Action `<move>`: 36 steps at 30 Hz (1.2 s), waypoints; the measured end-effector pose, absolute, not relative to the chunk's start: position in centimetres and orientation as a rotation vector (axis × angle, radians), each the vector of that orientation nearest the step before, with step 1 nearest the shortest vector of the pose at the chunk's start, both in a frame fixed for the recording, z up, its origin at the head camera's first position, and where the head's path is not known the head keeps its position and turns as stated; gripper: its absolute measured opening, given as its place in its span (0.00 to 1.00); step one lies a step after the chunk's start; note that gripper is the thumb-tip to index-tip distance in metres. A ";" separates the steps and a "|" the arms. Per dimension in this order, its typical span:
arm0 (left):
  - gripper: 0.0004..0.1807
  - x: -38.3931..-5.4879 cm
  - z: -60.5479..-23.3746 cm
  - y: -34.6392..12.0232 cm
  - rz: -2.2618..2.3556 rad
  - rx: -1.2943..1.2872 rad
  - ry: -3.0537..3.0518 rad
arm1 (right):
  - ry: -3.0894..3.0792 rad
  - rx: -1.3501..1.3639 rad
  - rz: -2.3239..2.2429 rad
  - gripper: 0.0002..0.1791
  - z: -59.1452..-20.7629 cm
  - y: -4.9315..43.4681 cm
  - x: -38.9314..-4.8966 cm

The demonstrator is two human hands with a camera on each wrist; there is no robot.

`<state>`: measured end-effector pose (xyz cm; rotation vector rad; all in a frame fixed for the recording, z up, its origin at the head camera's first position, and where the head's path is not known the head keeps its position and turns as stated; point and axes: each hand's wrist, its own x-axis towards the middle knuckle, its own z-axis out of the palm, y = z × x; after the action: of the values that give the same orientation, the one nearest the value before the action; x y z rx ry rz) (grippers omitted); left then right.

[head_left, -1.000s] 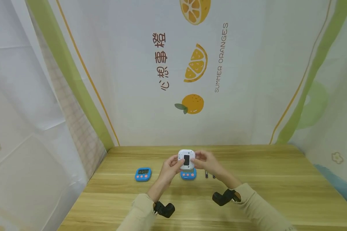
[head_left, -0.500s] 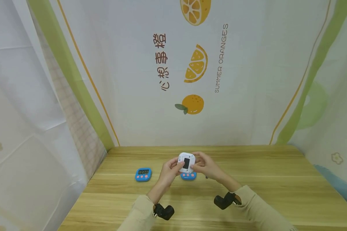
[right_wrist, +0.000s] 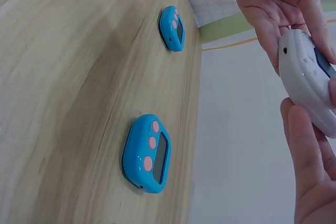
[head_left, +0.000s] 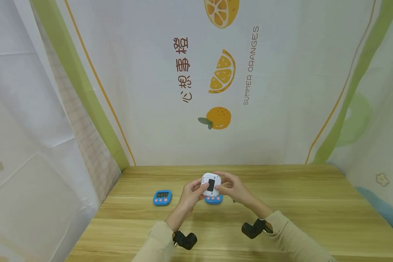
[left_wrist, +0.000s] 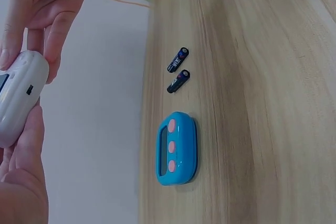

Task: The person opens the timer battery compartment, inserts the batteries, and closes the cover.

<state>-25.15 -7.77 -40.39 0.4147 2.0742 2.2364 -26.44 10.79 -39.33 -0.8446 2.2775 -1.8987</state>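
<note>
Both hands hold a white timer [head_left: 211,177] above the table, its back with a dark rectangular pad turned toward me. My left hand [head_left: 190,198] grips its left side, the thumb lying on the back. On the right side, my right hand [head_left: 235,189] pinches it, thumb near the lower edge of the pad. Behind and below it in the head view is a blue timer [head_left: 213,200] with pink buttons, partly covered. Another blue timer [head_left: 162,198] lies to the left. The left wrist view shows two dark batteries, one battery [left_wrist: 178,60] beside the other battery [left_wrist: 178,81].
The wooden table [head_left: 291,218] stretches out on both sides of the hands. A white curtain [head_left: 144,120] printed with oranges hangs behind its far edge, with more cloth at left and right. Each wrist carries a black camera, such as the left camera [head_left: 186,240].
The white timer has come down slightly and overlaps more of the blue timer behind it. My right hand has shifted, now hiding most of the batteries in the head view.
</note>
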 end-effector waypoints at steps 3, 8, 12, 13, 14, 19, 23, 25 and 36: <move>0.27 -25.2 -40.2 -7.7 2.249 0.382 2.060 | 2.281 -0.833 -1.910 0.26 -38.4 10.7 -25.8; 0.23 -25.3 -40.0 -7.4 2.245 0.302 2.052 | 2.337 -0.799 -1.898 0.25 -37.3 10.5 -25.1; 0.23 -25.1 -39.9 -7.4 2.236 0.286 2.048 | 2.373 -0.822 -1.872 0.23 -37.2 10.5 -25.0; 0.22 -25.0 -39.9 -7.4 2.237 0.279 2.047 | 2.380 -0.834 -1.862 0.23 -37.2 10.5 -25.0; 0.22 -25.0 -39.9 -7.4 2.239 0.271 2.045 | 2.383 -0.840 -1.851 0.23 -37.3 10.5 -25.0; 0.23 -24.9 -40.4 -7.3 2.226 0.245 2.061 | 2.376 -0.839 -1.818 0.23 -37.5 10.6 -25.1; 0.24 -24.9 -40.8 -7.3 2.197 0.229 2.107 | 2.386 -0.827 -1.802 0.22 -37.8 10.6 -25.0; 0.25 -24.8 -40.8 -7.3 2.198 0.230 2.109 | 2.390 -0.824 -1.790 0.22 -37.9 10.7 -25.0; 0.22 -24.0 -39.6 -7.5 2.181 0.238 2.086 | 2.221 -0.742 -1.831 0.26 -40.6 11.4 -27.0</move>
<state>-23.98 -7.48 -39.58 0.2379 2.0861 2.1805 -27.00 11.36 -40.60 -0.7418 2.2214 -1.8310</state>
